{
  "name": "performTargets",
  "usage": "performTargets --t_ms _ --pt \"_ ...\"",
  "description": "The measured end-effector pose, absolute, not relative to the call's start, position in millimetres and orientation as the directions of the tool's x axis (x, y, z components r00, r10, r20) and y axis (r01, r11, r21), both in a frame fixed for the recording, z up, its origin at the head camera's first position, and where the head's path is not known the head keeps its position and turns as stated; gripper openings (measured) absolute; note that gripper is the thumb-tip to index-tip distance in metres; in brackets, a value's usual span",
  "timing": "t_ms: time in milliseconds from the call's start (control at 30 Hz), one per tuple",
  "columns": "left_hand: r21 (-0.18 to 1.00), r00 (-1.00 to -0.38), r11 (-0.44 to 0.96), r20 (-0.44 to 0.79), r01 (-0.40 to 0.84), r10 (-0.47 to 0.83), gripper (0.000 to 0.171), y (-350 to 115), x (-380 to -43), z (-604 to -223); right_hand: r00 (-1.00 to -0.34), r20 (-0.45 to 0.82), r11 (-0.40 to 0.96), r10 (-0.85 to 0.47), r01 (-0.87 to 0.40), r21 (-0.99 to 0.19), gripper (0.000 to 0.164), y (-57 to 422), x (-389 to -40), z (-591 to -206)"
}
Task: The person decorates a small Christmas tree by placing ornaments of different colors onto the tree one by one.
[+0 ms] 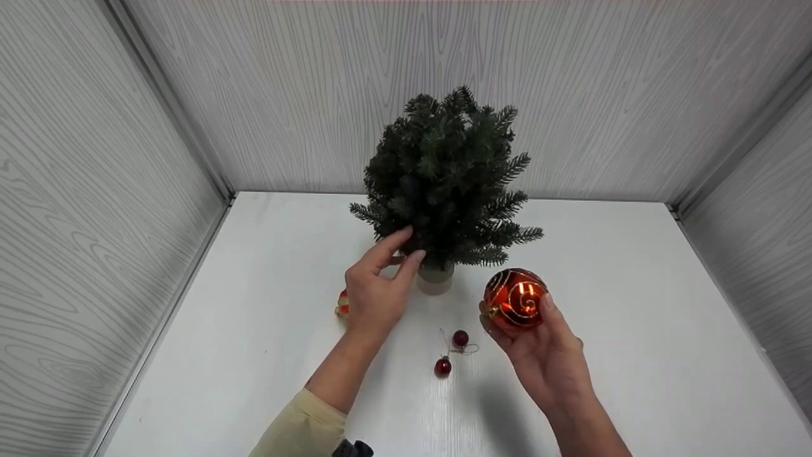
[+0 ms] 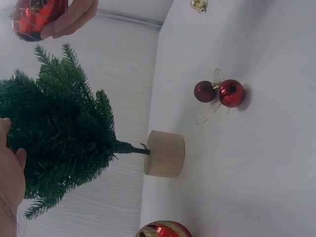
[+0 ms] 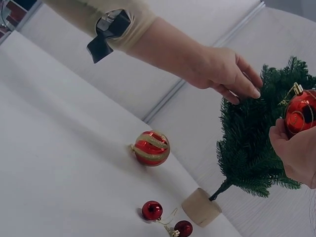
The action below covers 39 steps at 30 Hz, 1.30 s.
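My right hand [image 1: 549, 362] holds a large shiny red Christmas bauble [image 1: 517, 298] with gold swirls, in front of the tree's lower right side. At the lower left branches of a small artificial Christmas tree [image 1: 444, 171] is my left hand [image 1: 377, 292]. Its thumb and index finger stand apart at the needles, and no ornament shows between them. The tree stands upright on a round pale wooden base [image 2: 167, 154]. Behind the left wrist, partly hidden in the head view, lies a red bauble with gold glitter stripes [image 3: 151, 148].
Two small red baubles [image 1: 443, 366] with thin loops lie together on the white table [image 1: 222, 330] before the tree. A small gold ornament [image 2: 199, 5] shows at the top edge of the left wrist view. Grey wood-grain panels [image 1: 304, 95] enclose the back and sides.
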<state>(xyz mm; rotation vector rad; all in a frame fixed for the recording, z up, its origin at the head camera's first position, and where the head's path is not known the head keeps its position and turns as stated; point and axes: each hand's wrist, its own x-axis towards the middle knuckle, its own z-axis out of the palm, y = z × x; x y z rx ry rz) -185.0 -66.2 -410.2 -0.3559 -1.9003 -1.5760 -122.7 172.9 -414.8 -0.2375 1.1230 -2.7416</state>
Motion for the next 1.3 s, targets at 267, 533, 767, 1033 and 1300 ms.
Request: performTargets --t_ms 267,533,767,1033,1300 --pt "0.728 -0.722 0.279 0.677 0.627 -0.144 0.036 -65.2 -165.9 -413.5 -0.988 0.055 -0.718 -0.145 0.067 -0.692 0.048 158.6 -120.2 -411.6" --pt "0.735 -0.741 0.261 0.665 0.626 -0.095 0.036 -64.3 -155.7 -415.5 -0.991 0.061 -0.729 -0.119 0.046 -0.683 0.047 147.8 -118.0 -411.3" --pt "0.829 -0.843 0.158 0.536 0.536 0.046 0.03 -63.4 -149.6 -416.3 -0.993 0.073 -0.722 -0.092 0.016 -0.692 0.048 139.9 -118.1 -412.5" --pt "0.887 -0.897 0.143 0.422 0.438 0.133 0.027 -63.4 -146.8 -420.8 -0.998 0.029 -0.731 -0.057 0.022 -0.682 0.063 131.5 -117.9 -411.9" --pt "0.877 -0.89 0.161 0.43 0.452 0.152 0.025 -60.4 -146.8 -424.0 -0.999 0.005 -0.691 -0.034 0.02 -0.723 0.069 126.9 -118.1 -412.5"
